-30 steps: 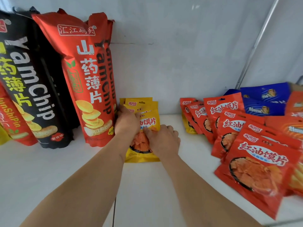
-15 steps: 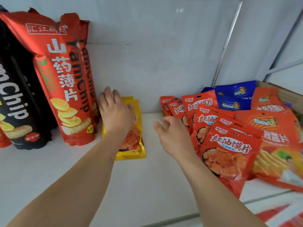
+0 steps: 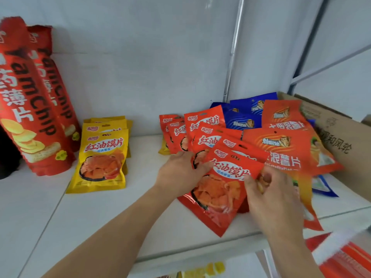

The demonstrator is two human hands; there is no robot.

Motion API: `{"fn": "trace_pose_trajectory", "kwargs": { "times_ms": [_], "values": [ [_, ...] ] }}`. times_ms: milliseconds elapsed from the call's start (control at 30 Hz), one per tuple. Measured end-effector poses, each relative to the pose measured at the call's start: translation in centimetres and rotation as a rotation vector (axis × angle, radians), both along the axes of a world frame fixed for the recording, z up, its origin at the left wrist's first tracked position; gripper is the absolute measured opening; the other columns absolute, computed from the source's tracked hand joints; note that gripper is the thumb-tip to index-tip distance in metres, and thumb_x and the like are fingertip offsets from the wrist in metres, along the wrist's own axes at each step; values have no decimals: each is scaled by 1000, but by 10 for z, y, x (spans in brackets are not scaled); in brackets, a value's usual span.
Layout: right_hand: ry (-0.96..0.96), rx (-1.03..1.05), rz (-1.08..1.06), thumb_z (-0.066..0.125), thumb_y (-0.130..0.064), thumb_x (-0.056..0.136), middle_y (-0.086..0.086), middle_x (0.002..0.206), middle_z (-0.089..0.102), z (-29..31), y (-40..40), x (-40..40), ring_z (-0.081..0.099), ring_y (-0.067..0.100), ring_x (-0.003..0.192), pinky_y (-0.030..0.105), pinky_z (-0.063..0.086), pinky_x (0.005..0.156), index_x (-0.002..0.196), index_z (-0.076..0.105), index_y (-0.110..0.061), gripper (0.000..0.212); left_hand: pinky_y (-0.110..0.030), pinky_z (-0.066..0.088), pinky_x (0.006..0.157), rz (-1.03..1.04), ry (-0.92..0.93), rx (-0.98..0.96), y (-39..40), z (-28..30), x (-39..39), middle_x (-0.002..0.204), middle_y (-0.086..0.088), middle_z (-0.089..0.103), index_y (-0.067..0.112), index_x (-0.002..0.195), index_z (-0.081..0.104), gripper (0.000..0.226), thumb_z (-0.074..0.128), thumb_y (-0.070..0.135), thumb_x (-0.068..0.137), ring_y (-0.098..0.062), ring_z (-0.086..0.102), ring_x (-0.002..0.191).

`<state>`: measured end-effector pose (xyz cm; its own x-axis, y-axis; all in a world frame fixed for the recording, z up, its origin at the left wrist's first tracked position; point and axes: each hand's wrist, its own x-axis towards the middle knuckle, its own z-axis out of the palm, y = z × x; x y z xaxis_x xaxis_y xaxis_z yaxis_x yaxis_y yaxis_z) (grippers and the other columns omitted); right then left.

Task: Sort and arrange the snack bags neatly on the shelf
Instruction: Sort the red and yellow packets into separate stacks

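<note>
Both forearms reached forward over the white shelf [image 3: 100,213]. The left hand [image 3: 178,173] and right hand [image 3: 271,195] gripped opposite edges of the front red bag [image 3: 222,189], its top tilted away to the right. Yellow bags [image 3: 102,157] stood farther left.

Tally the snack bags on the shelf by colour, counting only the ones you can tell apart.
Yellow bags: at least 3, stacked, plus a yellow corner behind the red bags
Red flat bags: 7
Tall red yam chip bags: 2
Blue bags: at least 3
Total: at least 15
</note>
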<state>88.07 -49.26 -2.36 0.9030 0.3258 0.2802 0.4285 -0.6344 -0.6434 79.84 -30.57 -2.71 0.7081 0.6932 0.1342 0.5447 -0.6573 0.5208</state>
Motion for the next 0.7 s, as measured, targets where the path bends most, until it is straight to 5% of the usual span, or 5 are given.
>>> {"fn": "trace_pose_trajectory", "kwargs": {
  "times_ms": [133, 433, 567, 700],
  "values": [
    [77, -98, 110, 49, -60, 91, 0, 140, 49, 5, -2, 6, 47, 27, 130, 45, 37, 105, 146, 32, -26, 66, -37, 42, 108, -9, 87, 22, -21, -6, 6, 137, 5, 52, 39, 152, 36, 83, 51, 80, 81, -18, 47, 131],
    [341, 286, 214, 62, -44, 93, -2, 143, 51, 14, 23, 15, 54, 22, 127, 40, 46, 100, 155, 12, -25, 82, -27, 44, 102, 52, -81, -295, -26, 3, -2, 134, 9, 53, 29, 149, 42, 86, 77, 60, 77, -12, 53, 120],
    [382, 378, 240, 62, -31, 95, -6, 117, 64, 16, 37, 24, 66, 14, 98, 29, 49, 79, 145, 36, -20, 57, -26, 58, 86, 42, -230, -580, -14, 6, -10, 113, 19, 67, 41, 116, 55, 53, 86, 47, 73, -4, 67, 99],
    [430, 439, 282, 59, -22, 98, -10, 95, 68, 18, 57, 26, 61, 2, 74, 22, 47, 63, 108, 58, -27, 11, -47, 58, 95, 22, -370, -859, -1, 3, -20, 111, 6, 76, 28, 125, 61, 71, 94, 39, 63, -21, 75, 100]
  ]
}}
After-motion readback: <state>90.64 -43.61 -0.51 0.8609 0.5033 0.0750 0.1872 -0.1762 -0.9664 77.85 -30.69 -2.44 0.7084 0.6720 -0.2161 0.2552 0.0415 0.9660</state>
